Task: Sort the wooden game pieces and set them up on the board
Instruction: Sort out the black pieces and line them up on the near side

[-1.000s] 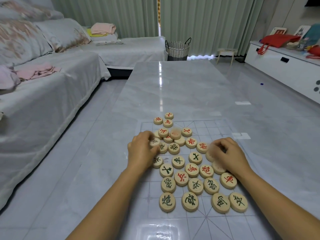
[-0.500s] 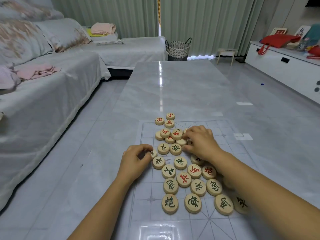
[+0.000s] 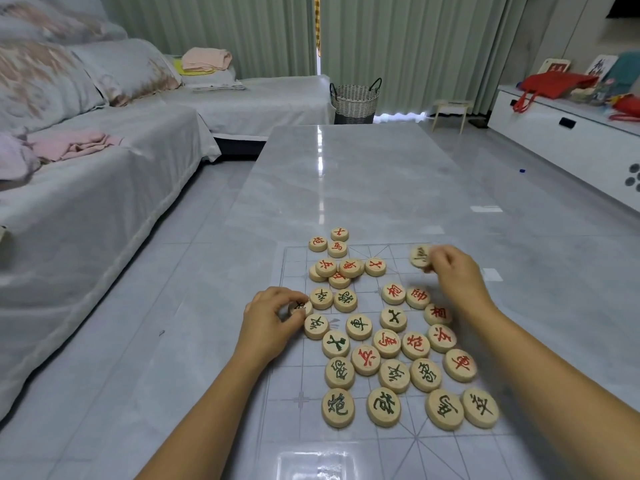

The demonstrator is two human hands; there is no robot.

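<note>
Wood discs w/ red and green chars, most lying in a loose heap (image 3: 394, 319) mid-board, betw. my two hands. R hand (image 3: 453, 275) pinches one dark-marked piece (image 3: 420, 256), lifted and tipped on edge, face toward me. It's over the far-right part of the board (image 3: 300, 399), just beside the far edge line; its mark is too blurred to read. L hand (image 3: 273, 320) has fingers curled round another piece (image 3: 300, 308) at the heap's left edge, low on the sheet.

Next move, I reckon: set R's piece on a far-row crossing. That spot lies just under R's fingertips and well apart from L, so R is the nearer hand. The disc must go flat first.

Vs half a sec ago: R was over the far cluster mid-board and has swung out right w/ a piece. L has barely shifted, same grip. Sorting is hardly begun.
</note>
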